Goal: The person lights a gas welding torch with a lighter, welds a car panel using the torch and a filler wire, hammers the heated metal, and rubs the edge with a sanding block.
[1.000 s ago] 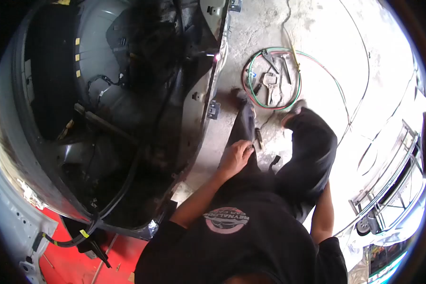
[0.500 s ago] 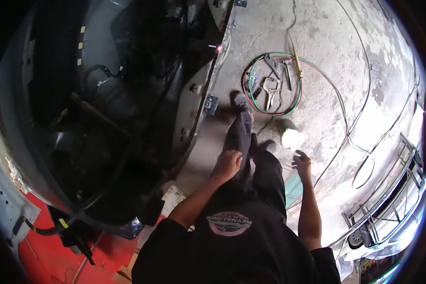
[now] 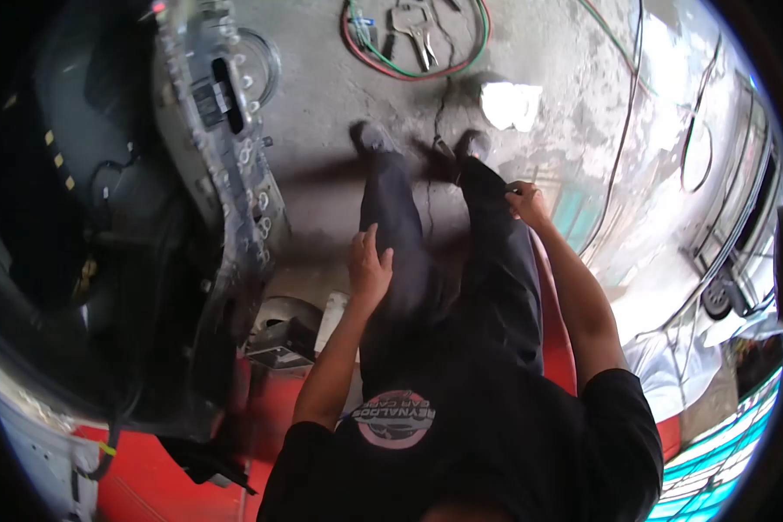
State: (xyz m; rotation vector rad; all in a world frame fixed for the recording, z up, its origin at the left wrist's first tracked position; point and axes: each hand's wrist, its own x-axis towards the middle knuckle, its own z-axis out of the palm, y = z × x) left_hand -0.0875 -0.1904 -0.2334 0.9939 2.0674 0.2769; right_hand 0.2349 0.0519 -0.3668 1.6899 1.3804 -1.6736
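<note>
My left hand [image 3: 370, 268] is held over my left thigh with its fingers apart and nothing in it. At my right knee, my right hand [image 3: 529, 205] has its fingers closed on the cloth of the black trouser leg [image 3: 496, 226]. Ahead on the concrete floor, locking pliers [image 3: 416, 33] lie inside a loop of red and green hose [image 3: 409, 75]. A crumpled white thing [image 3: 510, 106] rests on the floor beyond my right foot.
A dark car body with a bare metal edge [image 3: 226, 165] stands close on my left. Red surfaces [image 3: 161, 474] show at lower left and beside my right thigh. Black cable [image 3: 626, 130] runs along the floor at right, near a metal rack [image 3: 739, 235].
My view has shifted, so the hose loop and pliers sit higher in it. My left hand has opened from a loose fist. My right hand has come to the trouser knee.
</note>
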